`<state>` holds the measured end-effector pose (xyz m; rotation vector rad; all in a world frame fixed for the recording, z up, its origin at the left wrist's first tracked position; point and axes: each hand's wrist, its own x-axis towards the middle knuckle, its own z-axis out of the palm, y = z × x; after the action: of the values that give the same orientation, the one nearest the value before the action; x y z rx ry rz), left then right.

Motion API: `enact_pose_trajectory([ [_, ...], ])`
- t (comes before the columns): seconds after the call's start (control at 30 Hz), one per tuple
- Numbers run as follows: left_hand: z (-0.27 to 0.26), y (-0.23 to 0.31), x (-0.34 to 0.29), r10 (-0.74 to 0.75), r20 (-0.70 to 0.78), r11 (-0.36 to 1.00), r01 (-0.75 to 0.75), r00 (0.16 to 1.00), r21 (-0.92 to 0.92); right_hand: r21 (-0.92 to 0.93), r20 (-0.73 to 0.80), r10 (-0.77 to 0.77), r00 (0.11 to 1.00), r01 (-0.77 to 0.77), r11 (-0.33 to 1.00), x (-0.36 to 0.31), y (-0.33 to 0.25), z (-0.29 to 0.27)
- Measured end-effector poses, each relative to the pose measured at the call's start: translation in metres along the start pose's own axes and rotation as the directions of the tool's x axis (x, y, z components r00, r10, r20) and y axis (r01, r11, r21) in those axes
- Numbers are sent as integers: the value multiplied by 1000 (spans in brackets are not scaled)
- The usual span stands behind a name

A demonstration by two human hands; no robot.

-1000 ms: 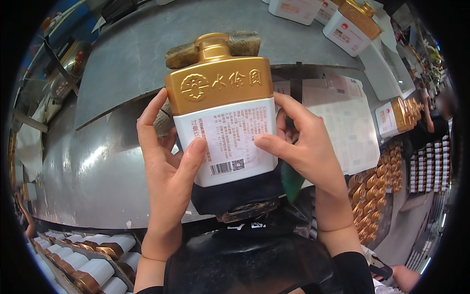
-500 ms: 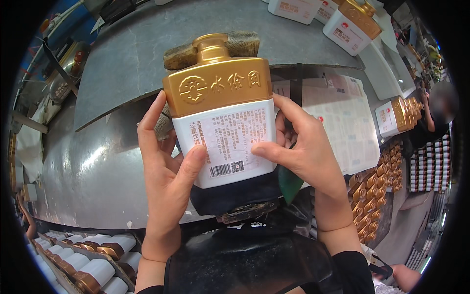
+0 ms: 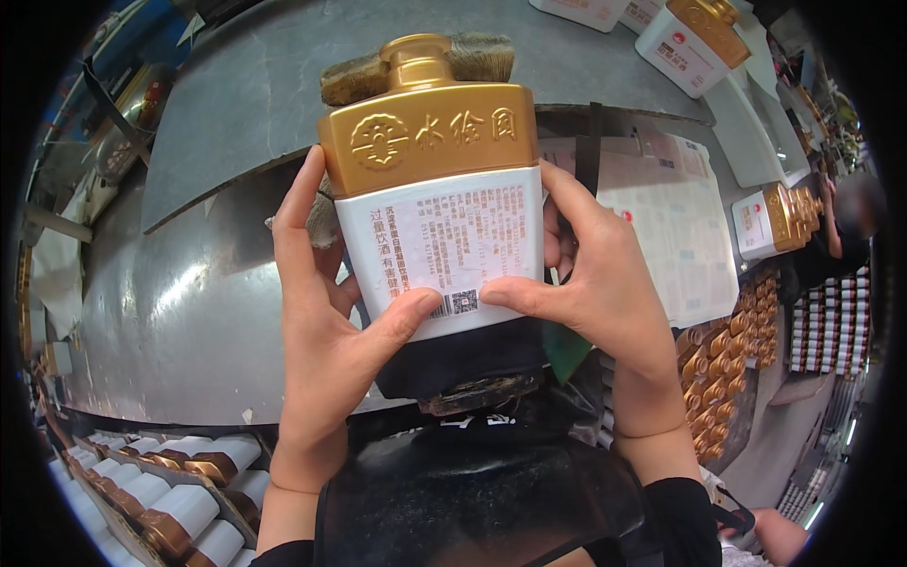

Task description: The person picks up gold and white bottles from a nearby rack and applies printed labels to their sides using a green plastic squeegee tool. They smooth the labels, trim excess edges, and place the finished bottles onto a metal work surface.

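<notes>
A flat-sided bottle [image 3: 430,142], gold on its shoulder and neck and white below, lies tilted back in front of me with its neck pointing away. A pale printed label [image 3: 444,241] covers much of its white face. My left hand [image 3: 331,293] closes around the left edge, its thumb pressed on the lower label. On the opposite edge is my right hand [image 3: 595,265], its thumb also on the label near the bottom. Behind the neck shows a worn, brownish padded block [image 3: 482,59]. Under the base is a dark cloth-covered support [image 3: 463,364]. Fingers behind the bottle are partly hidden.
To the right lies a sheet of labels [image 3: 675,236] on the grey table [image 3: 227,123]. Similar bottles [image 3: 685,52] stand at the far right. Crates of bottles [image 3: 161,501] fill the lower left, and rows of gold-necked bottles [image 3: 723,364] stand at right. Another person [image 3: 831,227] is beyond.
Both thumbs have slid inward and now lie closer together over the lower label, with the left one covering part of the barcode. The bottle appears slightly higher in view.
</notes>
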<state>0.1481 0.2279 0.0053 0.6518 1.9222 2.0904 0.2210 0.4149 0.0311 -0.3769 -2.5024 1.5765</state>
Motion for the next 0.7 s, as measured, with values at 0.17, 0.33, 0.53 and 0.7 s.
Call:
enact_pose_trajectory([
  [0.17, -4, -1, 1, 49, 29, 997, -51, 998, 54, -55, 24, -21, 1000, 22, 998, 0, 0, -3],
  [0.33, -7, 2, 2, 24, 31, 1000, -24, 999, -10, 23, 34, 5, 999, -6, 1000, 2, 5, -9],
  [0.53, -7, 0, 3, 12, 2, 999, -12, 1000, -45, 20, 5, 25, 1000, -25, 999, 3, 5, -7],
  [0.7, -3, 1, 7, -23, -19, 1000, 23, 1000, -20, -21, -18, 11, 1000, -12, 1000, 4, 6, -5],
])
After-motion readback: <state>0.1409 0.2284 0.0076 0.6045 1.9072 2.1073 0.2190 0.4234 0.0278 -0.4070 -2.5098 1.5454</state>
